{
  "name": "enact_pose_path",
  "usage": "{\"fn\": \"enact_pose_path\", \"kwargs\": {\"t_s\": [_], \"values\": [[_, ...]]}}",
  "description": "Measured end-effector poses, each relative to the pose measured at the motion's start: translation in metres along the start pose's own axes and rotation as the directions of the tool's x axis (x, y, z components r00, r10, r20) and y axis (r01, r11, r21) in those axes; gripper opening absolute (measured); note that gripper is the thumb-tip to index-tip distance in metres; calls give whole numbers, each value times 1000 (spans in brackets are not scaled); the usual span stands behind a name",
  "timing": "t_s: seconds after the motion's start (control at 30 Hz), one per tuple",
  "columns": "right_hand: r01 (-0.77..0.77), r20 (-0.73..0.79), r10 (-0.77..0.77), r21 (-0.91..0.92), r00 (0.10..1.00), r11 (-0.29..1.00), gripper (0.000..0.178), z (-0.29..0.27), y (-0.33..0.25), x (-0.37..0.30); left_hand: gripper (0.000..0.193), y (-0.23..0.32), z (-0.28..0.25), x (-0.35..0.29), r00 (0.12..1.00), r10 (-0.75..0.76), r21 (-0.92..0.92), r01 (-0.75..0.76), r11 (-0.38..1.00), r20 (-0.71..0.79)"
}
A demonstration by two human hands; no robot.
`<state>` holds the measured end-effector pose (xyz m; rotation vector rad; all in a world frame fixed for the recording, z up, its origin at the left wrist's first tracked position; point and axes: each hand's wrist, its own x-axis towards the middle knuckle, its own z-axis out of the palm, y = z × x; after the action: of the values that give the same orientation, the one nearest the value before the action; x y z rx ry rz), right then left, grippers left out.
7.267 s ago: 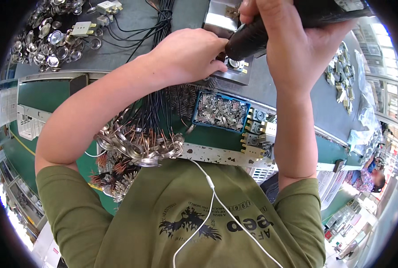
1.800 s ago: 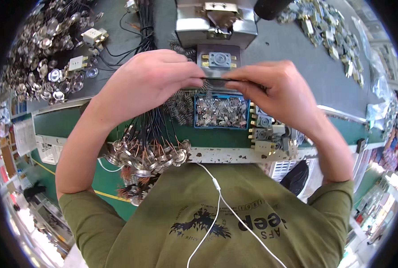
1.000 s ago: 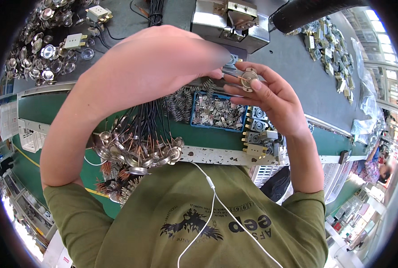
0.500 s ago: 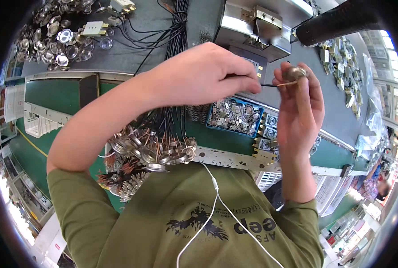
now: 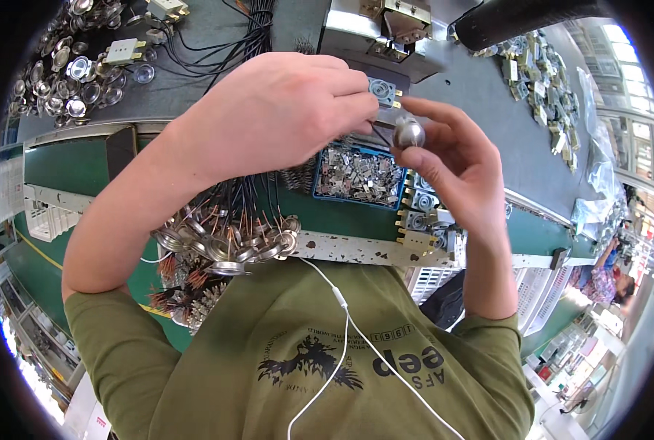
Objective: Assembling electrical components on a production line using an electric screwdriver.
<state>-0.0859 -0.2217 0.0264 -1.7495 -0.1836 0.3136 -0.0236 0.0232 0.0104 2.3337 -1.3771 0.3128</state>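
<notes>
Head view, left hand (image 5: pixel 305 110), fingertips together on a black wire (image 5: pixel 380 135), right hand (image 5: pixel 462 158), fingers clamped on a round metal cap (image 5: pixel 410 134), blue tray (image 5: pixel 356 202) nearby

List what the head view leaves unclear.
Head view:
Black wire: its length inside the left hand, which covers it.
Metal cap: far side, hidden by its own body.
Metal fixture: top, cut off by the upper edge.
Small metal parts in the blue tray: exact shapes, too small.

1 domed metal cap (image 5: pixel 410 134), dark wire (image 5: pixel 380 133) beside.
</notes>
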Motion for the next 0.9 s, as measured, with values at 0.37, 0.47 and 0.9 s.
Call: {"fn": "enact_pose_path", "kwargs": {"t_s": [0.37, 0.47, 0.9], "values": [[76, 234, 2, -322, 972, 944, 35, -9, 1, 21, 32, 0, 9, -5, 994, 103, 81, -99, 992, -44], [93, 332, 36, -365, 942, 926, 32, -11, -2, 26, 26, -3, 12, -5, 997, 77, 86, -79, 993, 32], [188, -249, -261, -282, 933, 941, 35, -28, 15, 9, 51, -12, -14, 22, 970, -187, -375, 232, 898, 153]]}}
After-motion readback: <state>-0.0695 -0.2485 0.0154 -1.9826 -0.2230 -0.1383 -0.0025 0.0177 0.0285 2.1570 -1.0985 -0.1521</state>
